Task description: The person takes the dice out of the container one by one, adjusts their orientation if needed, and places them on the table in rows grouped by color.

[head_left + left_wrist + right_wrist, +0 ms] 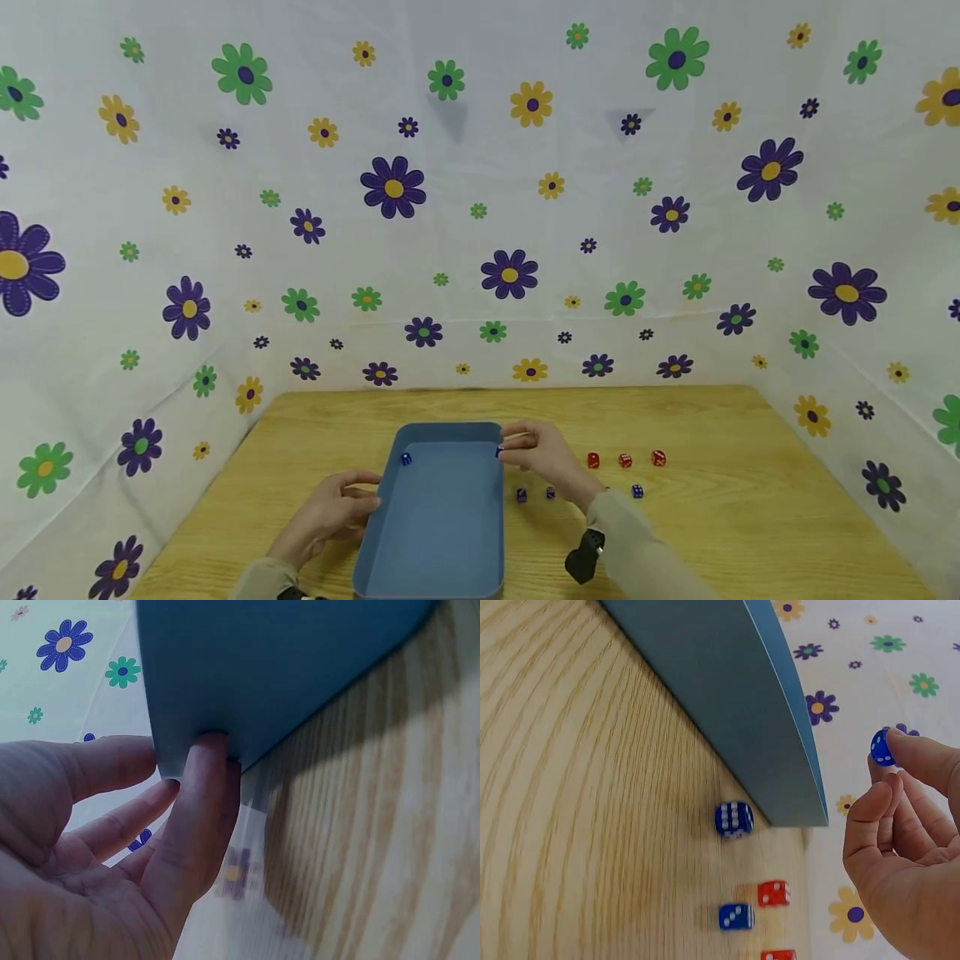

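Note:
A blue tray (442, 517) lies on the table, with one blue die (406, 458) inside near its far left corner. My right hand (536, 454) pinches another blue die (883, 748) between thumb and fingertips, above the tray's right rim in the head view. Against the tray's left outer wall rest the fingertips of my left hand (330, 508); the left wrist view shows those fingers (202, 780) fairly straight on the blue wall. To the tray's right stands a row of blue dice (521, 495), one partly hidden by my right arm.
Behind the blue row, three red dice (626, 460) stand in a line on the wooden table (720, 517). White cloth (465, 167) with printed flowers hangs at the back and both sides. A dark strap device (585, 557) sits on my right wrist.

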`<state>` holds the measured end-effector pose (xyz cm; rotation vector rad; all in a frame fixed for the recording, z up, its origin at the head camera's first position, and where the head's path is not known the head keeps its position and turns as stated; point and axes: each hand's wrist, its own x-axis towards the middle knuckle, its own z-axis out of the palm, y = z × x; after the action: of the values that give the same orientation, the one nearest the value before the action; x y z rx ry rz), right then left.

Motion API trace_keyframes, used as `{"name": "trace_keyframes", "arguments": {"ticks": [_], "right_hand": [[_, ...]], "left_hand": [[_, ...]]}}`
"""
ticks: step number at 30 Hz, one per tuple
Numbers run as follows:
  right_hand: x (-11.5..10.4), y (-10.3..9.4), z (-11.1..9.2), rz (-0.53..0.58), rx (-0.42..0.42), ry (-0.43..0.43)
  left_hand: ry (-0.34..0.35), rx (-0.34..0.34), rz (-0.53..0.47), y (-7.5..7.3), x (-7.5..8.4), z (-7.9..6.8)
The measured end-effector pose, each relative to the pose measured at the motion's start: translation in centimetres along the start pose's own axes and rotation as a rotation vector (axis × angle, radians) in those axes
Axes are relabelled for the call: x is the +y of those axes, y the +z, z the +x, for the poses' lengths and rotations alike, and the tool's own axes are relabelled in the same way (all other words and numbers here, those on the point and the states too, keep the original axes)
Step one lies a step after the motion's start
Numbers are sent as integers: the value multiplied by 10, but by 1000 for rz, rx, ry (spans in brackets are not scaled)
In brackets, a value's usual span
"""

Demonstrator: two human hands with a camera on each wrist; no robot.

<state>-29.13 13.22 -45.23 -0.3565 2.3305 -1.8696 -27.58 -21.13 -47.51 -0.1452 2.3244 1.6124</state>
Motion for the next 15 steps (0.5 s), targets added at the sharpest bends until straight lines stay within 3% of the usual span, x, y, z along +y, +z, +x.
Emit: {"name": "trace_keyframes", "arguments": {"ticks": [15], "right_hand": [[14,-41,-16,-37,80,46]], "left_hand": [[8,-60,-34,-4,-3,-1]]}}
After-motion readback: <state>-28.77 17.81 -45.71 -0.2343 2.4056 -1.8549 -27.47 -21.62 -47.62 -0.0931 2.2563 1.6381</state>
